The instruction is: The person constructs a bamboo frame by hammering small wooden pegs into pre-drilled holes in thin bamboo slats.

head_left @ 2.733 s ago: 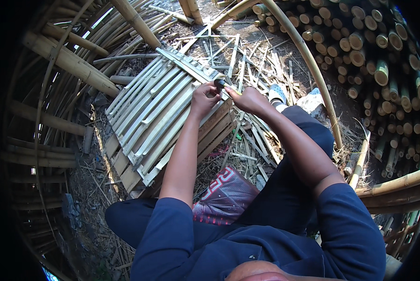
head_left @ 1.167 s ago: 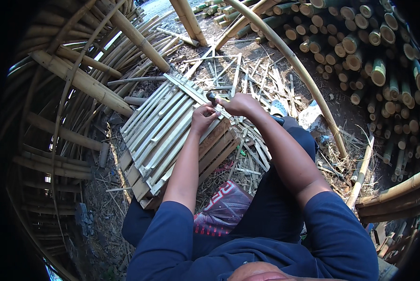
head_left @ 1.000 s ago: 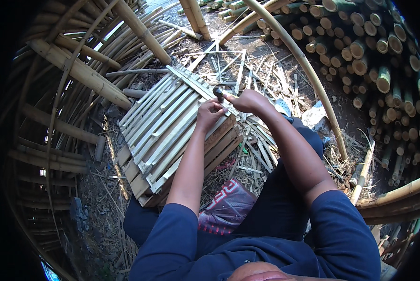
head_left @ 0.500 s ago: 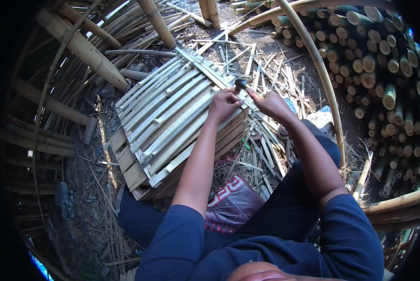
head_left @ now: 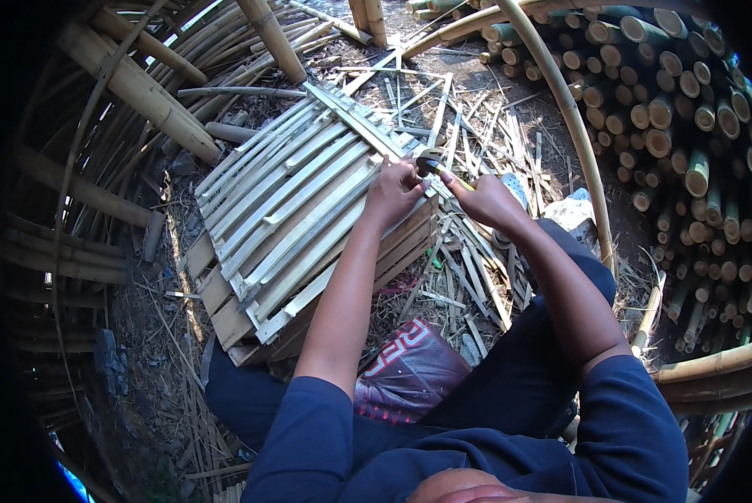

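Observation:
My right hand point(head_left: 488, 201) is wrapped round a hammer point(head_left: 432, 164) with a dark head and a partly yellow handle. The hammer head is just right of my left hand point(head_left: 394, 193), over the near right end of a crossing strip. My left hand is closed in a pinch there; whatever its fingers hold is too small to make out. Under both hands lies a panel of pale bamboo slats point(head_left: 309, 197), set side by side with gaps. A crossing strip point(head_left: 351, 119) runs over their far ends. The panel rests on a slatted wooden crate point(head_left: 229, 318).
Split bamboo offcuts point(head_left: 476, 268) litter the ground right of the crate. A stack of cut bamboo poles point(head_left: 657, 126) fills the right side. Bent poles point(head_left: 573, 117) arch nearby, and thick bamboo posts point(head_left: 145, 96) stand at the left. A printed dark cloth point(head_left: 413, 369) lies between my legs.
My left hand has turned slightly and its fingers have drawn in. The hammer remains beside it in my right hand. The whole scene has shifted a little to the left with the view.

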Demonstrator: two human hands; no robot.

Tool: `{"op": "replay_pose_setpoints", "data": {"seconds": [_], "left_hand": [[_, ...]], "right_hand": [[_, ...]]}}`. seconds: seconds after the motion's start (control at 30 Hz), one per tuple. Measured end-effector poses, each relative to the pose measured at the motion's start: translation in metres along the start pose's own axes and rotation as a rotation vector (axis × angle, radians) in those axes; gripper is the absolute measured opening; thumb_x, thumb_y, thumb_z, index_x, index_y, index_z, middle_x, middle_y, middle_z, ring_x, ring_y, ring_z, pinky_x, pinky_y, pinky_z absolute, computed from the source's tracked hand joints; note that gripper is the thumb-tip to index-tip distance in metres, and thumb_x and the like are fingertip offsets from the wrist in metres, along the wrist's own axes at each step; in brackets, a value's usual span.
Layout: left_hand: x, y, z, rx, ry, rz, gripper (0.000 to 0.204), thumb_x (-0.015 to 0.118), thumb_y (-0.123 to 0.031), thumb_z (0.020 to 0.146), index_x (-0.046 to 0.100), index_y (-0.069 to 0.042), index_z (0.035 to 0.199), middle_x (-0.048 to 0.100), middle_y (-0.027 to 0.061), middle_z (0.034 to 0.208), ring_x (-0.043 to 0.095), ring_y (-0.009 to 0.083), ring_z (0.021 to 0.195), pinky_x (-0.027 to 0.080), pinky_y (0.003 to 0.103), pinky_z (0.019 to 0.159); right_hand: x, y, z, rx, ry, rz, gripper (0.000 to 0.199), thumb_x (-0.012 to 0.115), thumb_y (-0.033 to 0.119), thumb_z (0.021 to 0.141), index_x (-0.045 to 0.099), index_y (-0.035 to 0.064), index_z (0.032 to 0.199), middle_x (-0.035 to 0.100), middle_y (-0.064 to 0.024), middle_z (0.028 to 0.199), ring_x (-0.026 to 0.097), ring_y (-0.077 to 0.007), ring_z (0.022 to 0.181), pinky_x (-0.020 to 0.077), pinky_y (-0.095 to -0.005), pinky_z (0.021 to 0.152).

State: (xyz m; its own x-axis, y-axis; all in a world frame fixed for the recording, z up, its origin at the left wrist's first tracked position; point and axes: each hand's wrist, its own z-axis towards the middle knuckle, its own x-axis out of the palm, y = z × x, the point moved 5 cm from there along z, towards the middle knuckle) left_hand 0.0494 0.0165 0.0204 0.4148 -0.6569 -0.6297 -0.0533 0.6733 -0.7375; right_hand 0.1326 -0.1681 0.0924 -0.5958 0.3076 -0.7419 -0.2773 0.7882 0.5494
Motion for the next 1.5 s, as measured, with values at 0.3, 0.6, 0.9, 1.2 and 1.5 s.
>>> {"op": "replay_pose_setpoints", "data": {"seconds": [0.3, 0.6, 0.9, 1.2, 1.5], "left_hand": [[-0.019, -0.025, 0.013, 0.134, 0.084, 0.348, 0.029, 0.082, -0.03, 0.087, 0.067, -0.008, 0.075, 0.072, 0.0101, 0.126, 0.057, 0.0253, 0.136, -0.003, 0.062, 0.127], [-0.001, 0.018, 0.02, 0.16, 0.164, -0.021, 0.037, 0.082, -0.019, 0.087, 0.057, -0.011, 0.06, 0.073, 0.0073, 0.128, 0.04, 0.0294, 0.151, -0.006, 0.059, 0.127], [-0.003, 0.013, 0.024, 0.238, 0.173, 0.051, 0.02, 0.081, -0.031, 0.086, 0.074, -0.014, 0.077, 0.072, 0.0035, 0.133, 0.032, 0.0316, 0.155, -0.02, 0.064, 0.121], [0.001, 0.012, 0.019, 0.266, 0.099, 0.008, 0.033, 0.084, -0.03, 0.083, 0.065, -0.011, 0.065, 0.075, 0.0103, 0.118, 0.058, 0.0241, 0.136, 0.025, 0.053, 0.124], [0.0, 0.022, 0.022, 0.191, 0.122, 0.013, 0.033, 0.084, -0.034, 0.084, 0.067, -0.011, 0.068, 0.072, 0.012, 0.126, 0.056, 0.0234, 0.137, 0.024, 0.052, 0.124]], "right_hand": [[-0.017, 0.006, -0.002, 0.039, 0.034, -0.008, 0.09, 0.053, 0.077, 0.093, 0.073, -0.0105, 0.087, 0.072, -0.0239, 0.082, 0.073, -0.0338, 0.08, 0.0544, -0.0463, 0.072], [0.004, -0.005, -0.001, -0.033, 0.048, 0.004, 0.092, 0.05, 0.079, 0.094, 0.062, -0.0049, 0.059, 0.059, -0.0158, 0.055, 0.063, -0.0279, 0.055, 0.0496, -0.0457, 0.057], [0.009, 0.0, -0.002, -0.081, 0.067, 0.041, 0.091, 0.051, 0.076, 0.096, 0.062, -0.0061, 0.057, 0.056, -0.0157, 0.051, 0.059, -0.0293, 0.049, 0.0469, -0.0478, 0.054], [0.005, 0.003, -0.001, -0.012, 0.077, -0.058, 0.087, 0.051, 0.075, 0.096, 0.065, -0.0023, 0.058, 0.059, -0.0126, 0.051, 0.064, -0.0283, 0.052, 0.0516, -0.0452, 0.056], [0.003, 0.003, 0.002, 0.041, 0.07, -0.02, 0.086, 0.051, 0.075, 0.096, 0.065, -0.0007, 0.057, 0.059, -0.0094, 0.05, 0.064, -0.0256, 0.051, 0.0503, -0.0433, 0.055]]}}
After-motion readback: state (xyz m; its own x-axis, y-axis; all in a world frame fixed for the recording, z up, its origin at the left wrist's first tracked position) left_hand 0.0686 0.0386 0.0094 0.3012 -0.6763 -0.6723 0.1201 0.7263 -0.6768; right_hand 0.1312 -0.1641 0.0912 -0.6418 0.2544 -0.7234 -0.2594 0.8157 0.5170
